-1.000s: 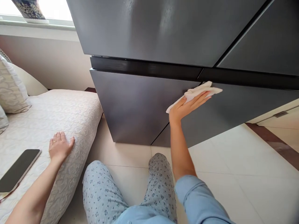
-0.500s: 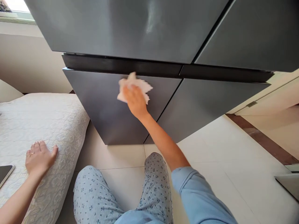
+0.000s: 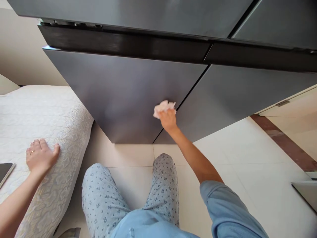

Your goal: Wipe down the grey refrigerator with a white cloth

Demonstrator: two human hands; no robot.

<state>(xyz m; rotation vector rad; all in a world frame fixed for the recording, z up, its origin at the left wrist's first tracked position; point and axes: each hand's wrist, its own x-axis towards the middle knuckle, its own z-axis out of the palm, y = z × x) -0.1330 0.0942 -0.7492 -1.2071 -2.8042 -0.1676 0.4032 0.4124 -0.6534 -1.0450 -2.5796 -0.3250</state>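
A bunched white cloth point(image 3: 163, 107) is gripped in the fingers of the right hand point(image 3: 168, 119), and it is held up against the low left door point(image 3: 119, 92), close to the thin black gap by the low right door point(image 3: 237, 92). The left hand point(image 3: 41, 156) is open and laid flat on the bed point(image 3: 49, 112), with its fingers spread a bit, and a ring point(image 3: 32, 151) is worn on one finger. A phone point(image 3: 5, 172) is seen on the bed near the left hand, and part of it is cut off by the side of the view. The right arm is covered at the top by a blue sleeve point(image 3: 230, 211). Below the doors, two legs in spotted pants point(image 3: 105, 198) are seen over the pale floor point(image 3: 235, 148). Above the low doors, a dark band point(image 3: 123, 41) is set, and more grey doors point(image 3: 136, 15) are placed over that. Far to the right, the floor is crossed by a brown strip point(image 3: 284, 140).
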